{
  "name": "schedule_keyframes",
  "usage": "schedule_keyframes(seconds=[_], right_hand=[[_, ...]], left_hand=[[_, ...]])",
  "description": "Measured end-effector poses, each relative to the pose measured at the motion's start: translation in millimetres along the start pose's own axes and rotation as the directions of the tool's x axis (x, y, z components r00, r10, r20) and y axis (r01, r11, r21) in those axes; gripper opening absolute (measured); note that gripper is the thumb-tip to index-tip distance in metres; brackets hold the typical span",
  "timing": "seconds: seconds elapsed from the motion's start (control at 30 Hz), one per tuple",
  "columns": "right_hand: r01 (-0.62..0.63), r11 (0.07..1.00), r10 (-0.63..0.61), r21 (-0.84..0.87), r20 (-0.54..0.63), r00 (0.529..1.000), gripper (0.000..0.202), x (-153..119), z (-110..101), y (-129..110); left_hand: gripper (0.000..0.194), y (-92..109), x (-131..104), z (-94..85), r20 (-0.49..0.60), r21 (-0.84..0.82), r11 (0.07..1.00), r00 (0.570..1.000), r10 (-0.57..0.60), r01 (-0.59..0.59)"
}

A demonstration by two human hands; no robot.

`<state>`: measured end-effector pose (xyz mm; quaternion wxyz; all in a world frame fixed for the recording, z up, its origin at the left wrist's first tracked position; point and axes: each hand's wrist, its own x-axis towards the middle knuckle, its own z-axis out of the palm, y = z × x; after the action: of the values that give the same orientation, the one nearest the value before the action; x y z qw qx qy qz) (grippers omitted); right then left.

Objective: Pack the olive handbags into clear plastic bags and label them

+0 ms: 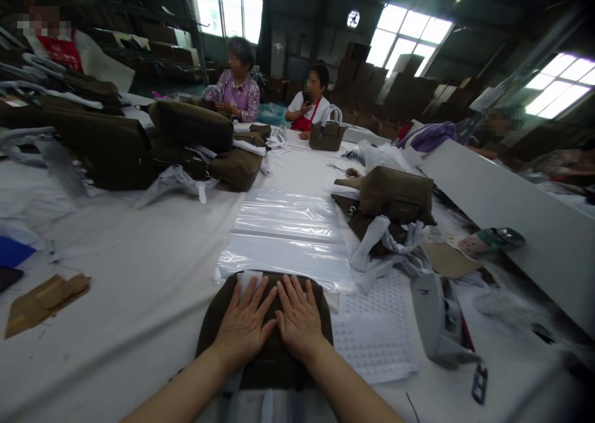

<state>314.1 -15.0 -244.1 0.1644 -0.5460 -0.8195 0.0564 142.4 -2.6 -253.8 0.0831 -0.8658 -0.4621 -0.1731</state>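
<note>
Pressing flat: left hand (244, 325) and right hand (299, 319), fingers spread (gripping nothing), smooth the dark bag (264, 361); next, likely the plastic sleeve (286, 234).

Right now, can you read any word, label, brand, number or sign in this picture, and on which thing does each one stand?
No text can be read.
Red cloth at far left: pale marks, too blurred.
White sheet beside the right hand: rows of small marks, too small.
Dark bag under the left hand and right hand: no lettering visible.
</note>
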Motion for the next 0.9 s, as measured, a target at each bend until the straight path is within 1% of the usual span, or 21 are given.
schedule_keyframes(seconds=[0.13,0.2,0.23,0.3,0.4,0.47,0.5,0.53,0.57,0.6,0.63,0.67,0.7,0.73,0.77,0.8,0.83,0.87,0.9], right_hand=[[0.024,0.999,-0.023,0.024,-0.037,0.999,0.058,-3,-12,0],[0.001,0.999,0.001,0.037,-0.077,0.997,0.055,-5,-22,2],[-0.027,0.999,0.031,0.046,-0.109,0.994,0.054,-6,-27,4],[-0.097,0.992,0.11,0.077,-0.188,0.976,0.054,-8,-36,11],[-0.198,0.968,0.236,0.156,-0.293,0.926,0.051,-13,-43,27],[-0.236,0.945,0.303,0.225,-0.335,0.892,0.047,-17,-42,41],[-0.247,0.933,0.331,0.263,-0.349,0.877,0.046,-19,-40,49],[-0.254,0.918,0.358,0.303,-0.362,0.861,0.044,-21,-39,56],[-0.262,0.902,0.386,0.343,-0.37,0.845,0.043,-22,-37,64],[-0.269,0.883,0.415,0.383,-0.372,0.83,0.041,-23,-36,71],[-0.276,0.862,0.442,0.425,-0.364,0.82,0.039,-23,-37,76],[-0.278,0.841,0.464,0.465,-0.352,0.813,0.036,-22,-40,79],[-0.272,0.822,0.477,0.5,-0.346,0.808,0.033,-20,-45,80],[-0.253,0.813,0.477,0.524,-0.351,0.806,0.029,-18,-51,77],[-0.222,0.815,0.462,0.536,-0.367,0.808,0.026,-16,-59,71],[-0.182,0.824,0.431,0.537,-0.385,0.816,0.022,-15,-66,61],[-0.139,0.834,0.388,0.534,-0.389,0.835,0.019,-13,-73,48],[-0.101,0.839,0.337,0.535,-0.364,0.869,0.018,-11,-79,32],[-0.075,0.834,0.278,0.546,-0.299,0.913,0.02,-9,-82,14]], left_hand=[[0.059,-10,1,-17.0,0.04,-0.046,0.994,0.994,0.101,-0.1],[0.059,-20,1,-28.8,0.044,-0.112,0.988,0.992,0.115,-0.109],[0.057,-25,2,-34.6,0.033,-0.155,0.983,0.994,0.101,-0.095],[0.055,-34,3,-44.6,-0.009,-0.254,0.966,0.999,0.047,-0.048],[0.05,-44,3,-54.9,-0.058,-0.407,0.912,0.995,-0.082,0.052],[0.045,-49,3,-58.9,-0.08,-0.508,0.852,0.978,-0.192,0.126],[0.042,-52,5,-60.0,-0.098,-0.553,0.818,0.962,-0.253,0.159],[0.039,-56,7,-60.8,-0.121,-0.59,0.784,0.938,-0.325,0.195],[0.035,-60,10,-61.1,-0.145,-0.62,0.748,0.903,-0.405,0.236],[0.034,-65,15,-61.2,-0.164,-0.652,0.703,0.853,-0.496,0.284],[0.034,-70,19,-61.3,-0.163,-0.689,0.639,0.786,-0.596,0.342],[0.035,-75,24,-61.6,-0.143,-0.728,0.556,0.704,-0.696,0.402],[0.037,-80,27,-62.3,-0.118,-0.762,0.466,0.61,-0.783,0.45],[0.039,-84,29,-63.5,-0.104,-0.79,0.39,0.523,-0.846,0.474],[0.039,-86,28,-65.0,-0.101,-0.809,0.342,0.461,-0.882,0.477],[0.038,-86,24,-66.6,-0.109,-0.815,0.33,0.432,-0.895,0.477],[0.037,-85,18,-68.0,-0.11,-0.803,0.343,0.445,-0.889,0.487],[0.037,-81,10,-68.9,-0.085,-0.779,0.364,0.489,-0.868,0.51],[0.038,-75,1,-68.8,-0.025,-0.748,0.378,0.546,-0.837,0.546]])
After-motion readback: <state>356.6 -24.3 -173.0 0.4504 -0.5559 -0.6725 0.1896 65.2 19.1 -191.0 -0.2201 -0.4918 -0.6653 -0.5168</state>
